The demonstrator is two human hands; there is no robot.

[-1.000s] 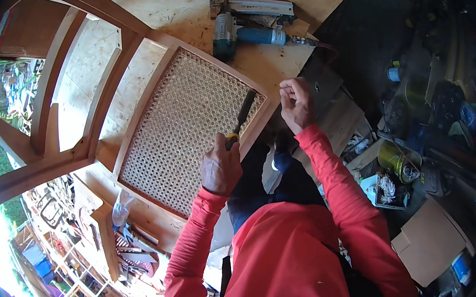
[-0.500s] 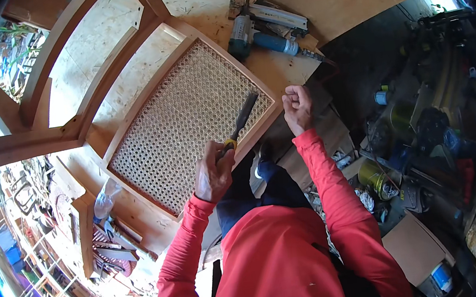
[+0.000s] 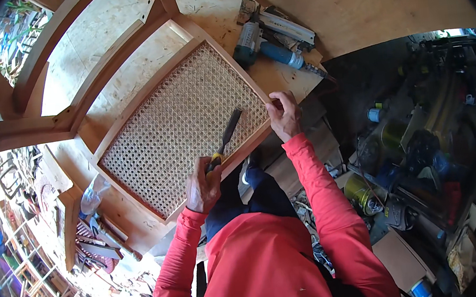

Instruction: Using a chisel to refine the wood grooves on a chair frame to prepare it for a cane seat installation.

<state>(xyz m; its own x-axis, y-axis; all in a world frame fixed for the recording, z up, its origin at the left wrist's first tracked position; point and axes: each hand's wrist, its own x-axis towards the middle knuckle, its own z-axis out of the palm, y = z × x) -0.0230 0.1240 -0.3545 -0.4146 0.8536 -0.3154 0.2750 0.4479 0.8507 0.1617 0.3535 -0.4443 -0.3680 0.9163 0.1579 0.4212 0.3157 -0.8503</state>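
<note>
1. Cane-panelled chair frame [image 3: 180, 128] lying flat on the plywood surface [image 3: 350, 1]; chisel [image 3: 226, 139] resting across the weave near its lower rail.
2. Left hand [image 3: 202, 186] with fingers wrapped round the chisel handle; right hand [image 3: 284, 115] pinching the frame's corner, fingers closed on the wood.
3. Judged: trimming along the rail; next calls for a low, steady blade.
4. Power tool [image 3: 264, 44] just beyond the frame; not obstructing.

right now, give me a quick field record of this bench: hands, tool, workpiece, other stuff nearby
left hand: shut on chisel handle
chisel: blade lying over the cane panel, pointing up and right
right hand: resting on the wooden frame's right corner
cane panel: woven seat set in a wooden frame, part of a chair on the workbench
nearby: blue power tool beyond the frame
</note>
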